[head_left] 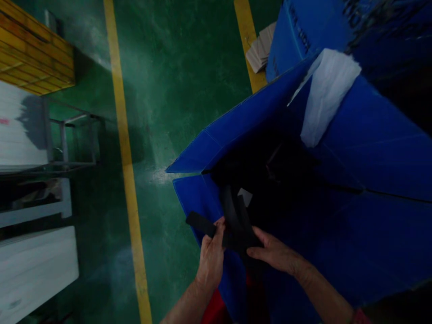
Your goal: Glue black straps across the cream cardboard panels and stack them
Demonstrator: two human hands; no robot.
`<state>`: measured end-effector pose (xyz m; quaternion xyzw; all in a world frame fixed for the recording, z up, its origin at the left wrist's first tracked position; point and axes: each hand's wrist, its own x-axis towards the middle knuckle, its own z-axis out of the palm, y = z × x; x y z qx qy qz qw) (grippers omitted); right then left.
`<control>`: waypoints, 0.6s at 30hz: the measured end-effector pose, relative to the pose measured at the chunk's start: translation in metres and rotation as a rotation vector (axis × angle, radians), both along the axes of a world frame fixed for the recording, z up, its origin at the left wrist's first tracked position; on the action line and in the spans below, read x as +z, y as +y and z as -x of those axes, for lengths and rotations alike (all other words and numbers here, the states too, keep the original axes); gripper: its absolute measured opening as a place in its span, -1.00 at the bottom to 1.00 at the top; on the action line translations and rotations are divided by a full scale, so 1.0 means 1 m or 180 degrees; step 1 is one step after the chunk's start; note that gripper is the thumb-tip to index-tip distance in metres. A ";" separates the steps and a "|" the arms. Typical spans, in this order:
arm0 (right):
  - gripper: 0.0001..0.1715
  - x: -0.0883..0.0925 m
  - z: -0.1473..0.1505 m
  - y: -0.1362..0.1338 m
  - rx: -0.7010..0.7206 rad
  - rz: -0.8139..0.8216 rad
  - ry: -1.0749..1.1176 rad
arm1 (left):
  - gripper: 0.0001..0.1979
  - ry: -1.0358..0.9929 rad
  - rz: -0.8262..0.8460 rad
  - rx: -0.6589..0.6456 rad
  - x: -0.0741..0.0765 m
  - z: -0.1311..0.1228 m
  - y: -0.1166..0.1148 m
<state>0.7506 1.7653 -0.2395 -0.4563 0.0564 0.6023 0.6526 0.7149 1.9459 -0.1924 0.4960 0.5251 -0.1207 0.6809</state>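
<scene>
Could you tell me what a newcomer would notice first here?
The blue box fills the right half, its flaps open over a dark inside. At its near edge the left hand and the right hand hold black straps. A white sheet hangs over the far flap, and a yellow line crosses the green floor at left.

Factory floor [175, 67] (yellow lane lines [125, 148])

Open box [236, 130] sits on the floor [175, 90], centre to right. Over its near-left corner is the strap bundle [236, 220], with the left hand [211, 256] at its left end and the right hand [275, 253] just right (both touching it). Sheet [326, 96] draped on the far flap. Second box [303, 31] behind, card stack [261, 47] at its left. Painted line [126, 157] left of the open box. Frame rack [67, 139] and pallet [33, 54] further left.
</scene>
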 end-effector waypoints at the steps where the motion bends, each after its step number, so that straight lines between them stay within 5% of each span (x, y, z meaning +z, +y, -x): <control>1: -0.26 0.000 0.002 0.004 0.0211 -0.0039 -0.0071 | -0.50 0.0106 0.0042 0.0105 0.000 0.006 0.004; 3: -0.30 0.002 0.004 0.013 0.0745 -0.0177 -0.0142 | -0.50 0.0297 0.0293 0.0241 0.002 0.017 0.010; 8: -0.78 0.008 0.003 0.038 0.2312 -0.0370 -0.0518 | -0.44 0.0389 0.0934 0.0069 0.016 0.029 0.008; 13: -0.72 -0.017 0.001 0.035 0.2467 -0.0658 -0.1006 | -0.64 0.0582 0.0925 -0.0147 0.021 0.025 0.002; 18: -0.62 -0.102 -0.007 0.005 0.1753 0.1731 -0.2327 | -0.59 0.0191 0.0703 0.0479 0.028 0.022 0.006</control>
